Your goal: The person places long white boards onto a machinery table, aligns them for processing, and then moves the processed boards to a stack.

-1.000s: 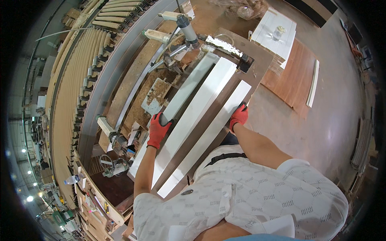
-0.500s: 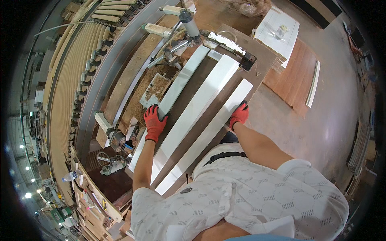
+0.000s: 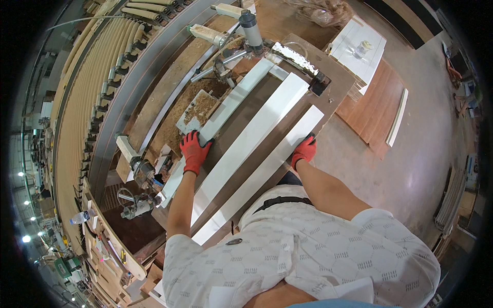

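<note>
Three long white strips lie side by side, slanting across a brown worktable. My left hand [image 3: 194, 152], in a red glove with dark fingertips, rests across the left strip [image 3: 237, 95], its thumb spread away from its fingers. The wider middle strip [image 3: 251, 138] lies between my hands, touched by neither. At the edge of the right strip [image 3: 280, 148], my red-gloved right hand [image 3: 304, 152] has its fingers curled against the side; part of its grip is hidden. A short white crosspiece [image 3: 279, 72] sits at the far end of the left strip.
Pneumatic cylinders [image 3: 250, 30] and clamps [image 3: 138, 207] line the table's left side, near a sawdust-covered metal plate [image 3: 197, 112]. Beyond them runs a roller conveyor [image 3: 84, 102]. White panels [image 3: 357, 49] and a brown board [image 3: 377, 110] stand to the right.
The whole view has shifted slightly. Both hands stay at the same strips, with the left hand still across the left one. The strips show no clear movement on the table.
</note>
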Action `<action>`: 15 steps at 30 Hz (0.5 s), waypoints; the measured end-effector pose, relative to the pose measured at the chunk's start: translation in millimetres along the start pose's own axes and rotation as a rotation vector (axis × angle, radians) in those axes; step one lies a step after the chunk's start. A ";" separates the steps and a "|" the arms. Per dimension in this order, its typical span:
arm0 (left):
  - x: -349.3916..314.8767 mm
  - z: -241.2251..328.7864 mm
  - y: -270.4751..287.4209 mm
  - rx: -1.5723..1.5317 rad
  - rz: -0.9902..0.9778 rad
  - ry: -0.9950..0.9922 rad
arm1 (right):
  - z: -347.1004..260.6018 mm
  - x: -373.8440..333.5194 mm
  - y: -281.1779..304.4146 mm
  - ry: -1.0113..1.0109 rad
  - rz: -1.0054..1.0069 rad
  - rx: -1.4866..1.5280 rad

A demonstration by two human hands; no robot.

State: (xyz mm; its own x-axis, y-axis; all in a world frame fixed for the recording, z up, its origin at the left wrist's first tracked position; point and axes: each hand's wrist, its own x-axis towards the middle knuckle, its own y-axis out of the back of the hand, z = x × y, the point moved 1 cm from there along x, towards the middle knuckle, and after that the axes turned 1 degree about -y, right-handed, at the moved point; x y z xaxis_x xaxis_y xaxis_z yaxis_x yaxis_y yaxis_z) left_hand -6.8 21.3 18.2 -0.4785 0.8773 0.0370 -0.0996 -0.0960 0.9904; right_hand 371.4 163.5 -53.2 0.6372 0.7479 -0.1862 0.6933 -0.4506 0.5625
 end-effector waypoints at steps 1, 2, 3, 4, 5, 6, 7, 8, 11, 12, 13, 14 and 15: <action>6.4 5.0 -1.2 -0.002 0.005 -0.028 | 1.5 0.9 0.0 0.013 -0.007 0.027; 9.4 4.2 -2.1 -0.006 -0.018 -0.037 | 1.2 4.4 -0.9 0.028 -0.010 0.058; 12.6 2.8 -2.3 -0.009 -0.041 -0.046 | 0.9 7.6 -1.8 0.025 0.006 0.030; 15.5 2.8 -3.3 -0.013 -0.063 -0.053 | 0.4 10.5 -2.8 0.023 0.021 0.003; 16.8 0.8 -3.9 -0.047 -0.084 -0.022 | 2.2 10.0 -4.2 0.019 0.031 -0.026; 18.8 -0.8 -4.7 -0.081 -0.102 0.012 | 3.1 10.7 -5.7 0.012 0.024 -0.026; 18.5 -3.8 -4.7 -0.116 -0.117 0.054 | 2.8 11.9 -7.5 0.011 0.010 -0.027; 11.9 -9.5 -3.0 -0.164 -0.125 0.071 | 1.6 8.1 -11.9 0.018 -0.015 -0.032; -10.3 -10.7 27.9 -0.278 -0.132 0.179 | -30.2 -14.3 -7.5 -0.220 -0.264 0.178; -6.3 -21.8 9.2 -0.211 0.049 0.093 | -30.7 -13.3 -8.1 -0.211 -0.300 0.233; 8.1 -2.4 19.4 -0.274 -0.161 0.126 | -21.6 -4.2 -8.8 -0.158 -0.295 0.255; 12.2 7.5 4.1 -0.312 -0.152 0.114 | -13.4 2.0 -12.8 -0.104 -0.309 0.261; 20.9 5.8 3.7 -0.281 -0.052 0.021 | -9.9 -0.6 -19.6 -0.050 -0.312 0.269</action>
State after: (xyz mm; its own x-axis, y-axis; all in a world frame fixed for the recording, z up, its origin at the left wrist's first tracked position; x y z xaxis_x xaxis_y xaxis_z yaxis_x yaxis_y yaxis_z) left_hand -12.1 42.1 23.4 -0.4837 0.8751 -0.0186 -0.3614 -0.1803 0.9148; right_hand 354.1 176.7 -56.1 0.3934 0.8470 -0.3576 0.9149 -0.3221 0.2435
